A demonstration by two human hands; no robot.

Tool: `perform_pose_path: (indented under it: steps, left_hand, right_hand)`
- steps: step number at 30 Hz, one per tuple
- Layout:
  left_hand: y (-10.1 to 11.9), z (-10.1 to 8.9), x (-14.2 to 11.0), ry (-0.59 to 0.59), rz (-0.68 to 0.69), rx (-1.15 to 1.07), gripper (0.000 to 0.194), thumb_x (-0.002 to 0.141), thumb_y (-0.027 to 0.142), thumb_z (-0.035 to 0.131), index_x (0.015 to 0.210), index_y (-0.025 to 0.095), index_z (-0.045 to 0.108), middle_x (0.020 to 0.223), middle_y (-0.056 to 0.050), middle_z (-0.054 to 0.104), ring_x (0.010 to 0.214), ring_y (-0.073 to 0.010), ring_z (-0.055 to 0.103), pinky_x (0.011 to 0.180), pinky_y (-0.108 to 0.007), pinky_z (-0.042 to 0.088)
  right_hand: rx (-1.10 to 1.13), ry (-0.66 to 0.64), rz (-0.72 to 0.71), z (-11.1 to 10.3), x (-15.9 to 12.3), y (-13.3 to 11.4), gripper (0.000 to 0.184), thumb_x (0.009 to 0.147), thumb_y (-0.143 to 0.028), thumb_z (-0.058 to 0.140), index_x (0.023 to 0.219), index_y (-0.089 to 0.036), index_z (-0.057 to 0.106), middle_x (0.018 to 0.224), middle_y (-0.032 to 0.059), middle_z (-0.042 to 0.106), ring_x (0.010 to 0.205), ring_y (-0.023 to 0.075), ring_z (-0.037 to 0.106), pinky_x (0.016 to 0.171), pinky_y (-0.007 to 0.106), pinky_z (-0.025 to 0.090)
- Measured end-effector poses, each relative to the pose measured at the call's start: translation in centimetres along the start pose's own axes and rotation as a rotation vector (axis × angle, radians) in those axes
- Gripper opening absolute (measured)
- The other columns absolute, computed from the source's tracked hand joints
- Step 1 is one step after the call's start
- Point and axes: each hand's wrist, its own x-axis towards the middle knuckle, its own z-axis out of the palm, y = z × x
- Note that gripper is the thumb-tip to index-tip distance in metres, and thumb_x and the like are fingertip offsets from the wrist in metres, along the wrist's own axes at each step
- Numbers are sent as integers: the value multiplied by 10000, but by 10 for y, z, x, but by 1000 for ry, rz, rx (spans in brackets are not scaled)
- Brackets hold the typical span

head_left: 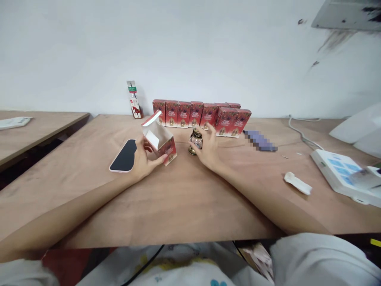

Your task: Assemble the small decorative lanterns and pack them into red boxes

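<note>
My left hand (143, 158) grips a small red carton (162, 141) with its top flap open, tilted on the wooden table (184, 198). My right hand (208, 149) is wrapped round a little glass jar with a gold base (195, 141), held just right of the carton's open mouth. Behind both hands stands a row of several closed red cartons (202, 114) near the wall.
A phone (124, 156) lies face up left of my left hand. A bottle (134, 100) stands by the wall. To the right lie a white scrap (297, 183), a white device (342, 171) and a cable (300, 133). Another table (38, 129) sits at left.
</note>
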Motion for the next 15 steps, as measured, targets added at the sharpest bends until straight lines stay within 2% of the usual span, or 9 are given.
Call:
perform_pose_path:
  steps: [2, 4, 7, 10, 11, 13, 15]
  left_hand:
    - [2, -3, 2, -11, -15, 15, 871, 741, 507, 686, 1391, 222, 181, 1054, -72, 554, 784, -179, 597, 663, -336, 521]
    - [5, -6, 4, -9, 12, 43, 871, 748, 520, 672, 1418, 256, 181, 1012, -45, 563, 694, -145, 576, 626, -325, 517]
    - [11, -12, 11, -42, 64, 104, 801, 734, 561, 659, 1398, 290, 302, 873, 1, 575, 626, -132, 562, 570, -299, 510]
    - [20, -18, 21, -190, 72, 124, 721, 728, 548, 669, 1343, 268, 416, 838, -1, 597, 627, -139, 584, 547, -279, 510]
    - [23, -18, 25, -236, 77, 110, 721, 721, 540, 680, 1332, 252, 427, 851, -8, 607, 624, -139, 588, 543, -278, 512]
    - [28, -18, 32, -278, 98, 75, 742, 710, 521, 702, 1327, 224, 415, 868, -17, 620, 623, -142, 593, 545, -289, 521]
    - [32, -13, 36, -224, 144, 81, 747, 682, 538, 722, 1296, 228, 429, 903, -26, 632, 678, -174, 616, 580, -334, 542]
  right_hand:
    - [97, -83, 22, 0, 6, 11, 477, 858, -333, 559, 1314, -261, 438, 1289, 116, 501, 1241, 289, 464, 1031, 532, 382]
    - [172, -128, 10, -1, 10, 17, 472, 841, -326, 586, 1289, -258, 455, 1229, 97, 556, 1165, 260, 528, 1000, 484, 428]
    - [270, -51, -6, -10, 21, 12, 512, 792, -339, 656, 1261, -258, 468, 1233, 86, 556, 1137, 246, 551, 989, 447, 452]
    - [405, 136, 5, -29, 39, -14, 635, 792, -405, 658, 1341, -272, 368, 1337, 94, 468, 1211, 258, 507, 1011, 448, 447]
    - [468, 151, 13, -36, 45, -27, 647, 816, -433, 626, 1369, -283, 326, 1351, 92, 451, 1222, 262, 503, 1001, 452, 458]
    - [618, 62, 34, -44, 54, -53, 583, 869, -484, 538, 1378, -320, 305, 1321, 65, 480, 1194, 251, 535, 952, 439, 498]
    - [745, -71, 43, -43, 60, -76, 528, 881, -533, 497, 1349, -340, 347, 1280, 36, 515, 1146, 222, 572, 897, 391, 537]
